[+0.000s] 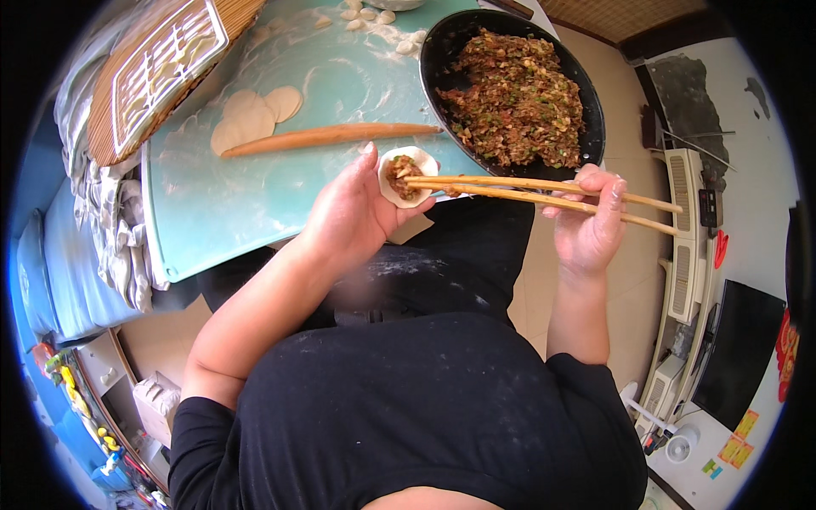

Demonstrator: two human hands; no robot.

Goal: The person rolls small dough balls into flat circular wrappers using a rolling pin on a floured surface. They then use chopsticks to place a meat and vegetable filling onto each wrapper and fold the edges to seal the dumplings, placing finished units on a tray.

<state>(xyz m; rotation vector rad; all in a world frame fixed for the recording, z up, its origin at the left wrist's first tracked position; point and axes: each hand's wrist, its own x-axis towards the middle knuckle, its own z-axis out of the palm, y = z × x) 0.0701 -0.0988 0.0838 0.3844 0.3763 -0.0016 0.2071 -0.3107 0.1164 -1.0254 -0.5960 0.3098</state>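
My left hand cradles a round dumpling wrapper at the near edge of the mat. Brown meat filling with green bits lies in the wrapper's middle. In my right hand is a pair of wooden chopsticks, pointing left, their tips in that filling. A little more filling clings partway along the lower chopstick. Beyond my right hand stands a black pan heaped with chopped filling. A slim rolling pin lies across the mat, beside several flat wrappers.
The pale green mat is dusted with flour. Small dough pieces and part of a bowl sit at its far edge. A round slatted tray occupies the far left, over crumpled striped cloth. A blue sofa is at left.
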